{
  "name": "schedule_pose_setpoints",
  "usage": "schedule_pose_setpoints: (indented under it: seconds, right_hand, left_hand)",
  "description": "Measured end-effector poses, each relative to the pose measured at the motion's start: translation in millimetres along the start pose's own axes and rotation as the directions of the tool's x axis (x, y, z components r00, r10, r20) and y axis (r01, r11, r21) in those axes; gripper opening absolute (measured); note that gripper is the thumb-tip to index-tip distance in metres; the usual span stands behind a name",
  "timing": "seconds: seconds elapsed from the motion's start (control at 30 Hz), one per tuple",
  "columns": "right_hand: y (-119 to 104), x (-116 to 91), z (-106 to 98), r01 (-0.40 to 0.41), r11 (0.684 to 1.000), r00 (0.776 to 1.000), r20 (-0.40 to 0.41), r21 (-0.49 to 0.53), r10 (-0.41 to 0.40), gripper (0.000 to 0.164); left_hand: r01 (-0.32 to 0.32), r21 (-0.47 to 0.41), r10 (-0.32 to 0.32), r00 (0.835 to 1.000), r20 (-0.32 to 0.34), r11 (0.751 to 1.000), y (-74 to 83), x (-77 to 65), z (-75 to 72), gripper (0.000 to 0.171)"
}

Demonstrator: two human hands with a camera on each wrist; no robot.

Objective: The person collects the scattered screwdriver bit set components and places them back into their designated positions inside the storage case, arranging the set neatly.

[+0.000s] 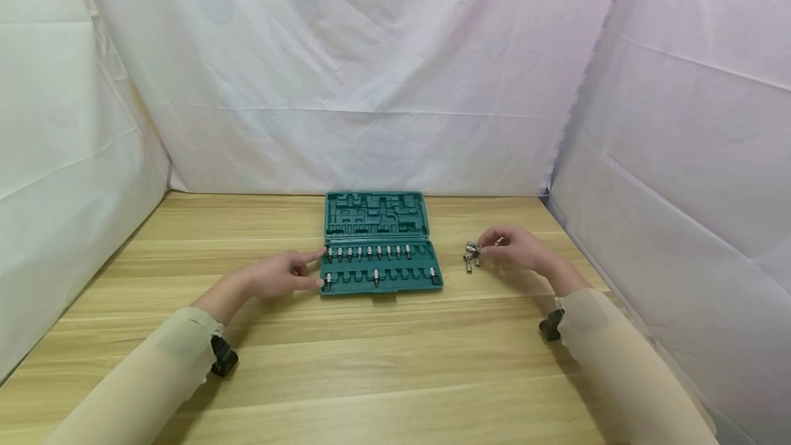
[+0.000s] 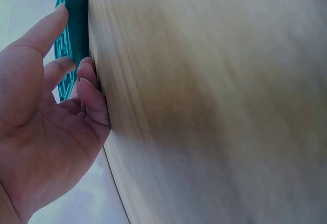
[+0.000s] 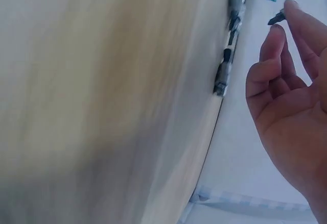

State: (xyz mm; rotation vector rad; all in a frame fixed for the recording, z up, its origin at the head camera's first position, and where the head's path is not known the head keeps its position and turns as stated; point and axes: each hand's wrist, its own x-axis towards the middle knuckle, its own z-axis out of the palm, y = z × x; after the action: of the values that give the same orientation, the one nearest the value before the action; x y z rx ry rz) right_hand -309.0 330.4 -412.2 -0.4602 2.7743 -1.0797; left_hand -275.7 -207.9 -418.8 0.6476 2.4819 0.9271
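A green plastic case (image 1: 352, 289) lies opened flat on the table, its lid half at the back. My left hand (image 1: 272, 276) is at the case's left edge, thumb and forefinger spread apart, tips touching its side; the other fingers bend loosely beneath. Bit sockets (image 1: 376, 276) stand in the case: several along the back row, three spaced out in the front row. Right of the case, my right hand (image 1: 518, 250) pinches a dark-tipped bit socket (image 3: 276, 18) between thumb and forefinger. It is raised above a small pile of loose bit sockets (image 3: 223, 73).
The wood-grain table (image 1: 371, 362) reaches back to a white cloth wall (image 1: 371, 74). White cloth also hangs on the left and right sides. Unfilled slots show at the case's back right and between the front sockets.
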Motion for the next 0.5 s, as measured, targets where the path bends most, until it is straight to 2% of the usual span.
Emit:
schedule_pose_setpoints:
  seconds: [0.23,0.5]
  right_hand:
    - [-21,7,6,0.011,1.0,1.0,-0.005,0.024,-0.011,0.031]
    - [-30,22,18,0.019,0.986,0.999,0.03,0.168,-0.024,0.048]
  left_hand:
    - [-0.003,-0.013,0.003,1.0,0.003,1.0,-0.5,0.5,0.0,0.085]
    - [-0.002,-0.009,0.002,1.0,0.004,1.0,-2.1,1.6,-0.4,0.085]
